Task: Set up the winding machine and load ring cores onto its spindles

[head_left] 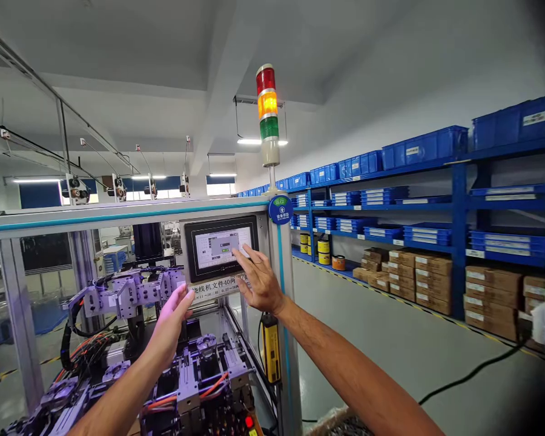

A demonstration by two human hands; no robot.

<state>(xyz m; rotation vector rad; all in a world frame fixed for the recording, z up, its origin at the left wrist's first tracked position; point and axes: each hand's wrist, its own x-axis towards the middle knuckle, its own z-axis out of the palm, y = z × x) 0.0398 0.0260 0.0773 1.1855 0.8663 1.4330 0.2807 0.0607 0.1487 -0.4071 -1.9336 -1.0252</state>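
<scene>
The touchscreen panel [204, 248] is set just ahead of the right hand [260, 281], its lower right part overlapped by the outstretched fingers. The right hand is held flat and loosely spread with nothing gripped, and the index fingertip is brought to the display beside a small green button; whether the glass is pressed cannot be told. The left hand [172, 312] is raised by the panel's lower left corner, thumb and fingers partly bent at the end of the printed label [215, 289]; whether the edge is grasped or only touched cannot be made out. Below and between the hands, machine fixtures [206, 346] are seen, and under the right hand a yellow device [270, 350] is mounted. Above the right hand, a signal tower [269, 128] is lit amber.
</scene>
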